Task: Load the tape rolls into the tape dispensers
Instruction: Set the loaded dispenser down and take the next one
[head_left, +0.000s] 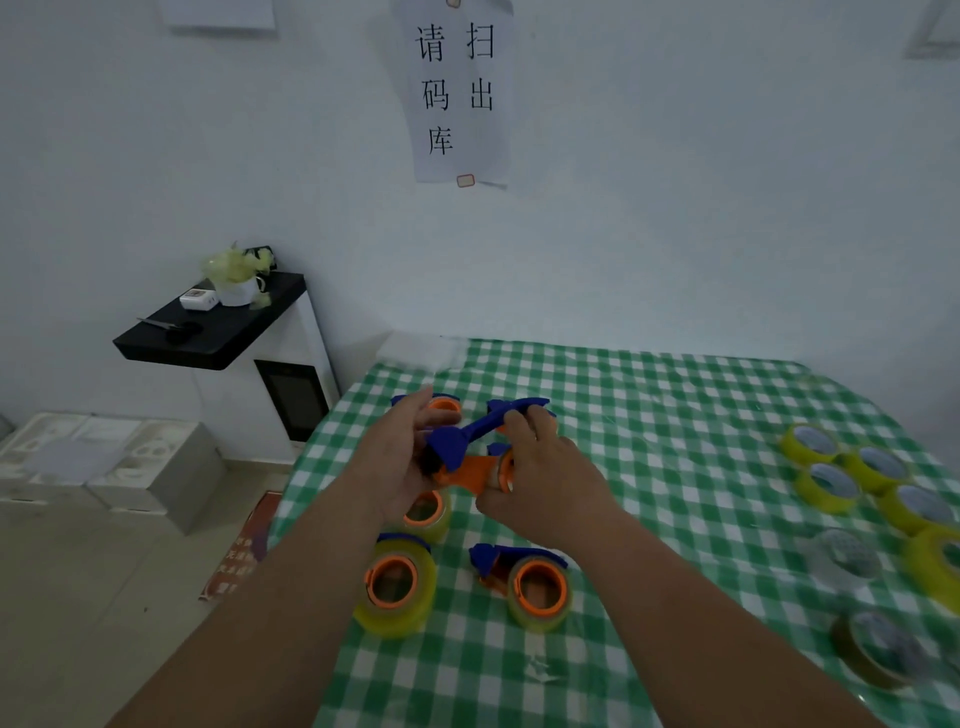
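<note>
where the checked green tablecloth (675, 519) fills the lower right of the frame, two loaded tape dispensers are seen nearest the bottom: one with a yellowish roll on an orange hub (396, 587) at lower centre-left, and another with a blue handle (530, 582) just to its right. loose tape rolls (852, 478) are laid in a cluster at the right edge, well apart from the dispensers. above the two loaded dispensers, at the centre of the frame, a blue and orange dispenser (467, 452) is held off the cloth between both hands. the left hand (400, 462) is curled around its head end, and the right hand (540, 478) grips the handle end, with a finger hooked over the blue handle; a roll is partly hidden behind the right hand's fingers. further dispensers (441, 405) lie behind the hands. at upper left a black shelf (208, 332) is fixed to the wall, and a paper sign (457, 93) with printed characters is stuck at top centre.
</note>
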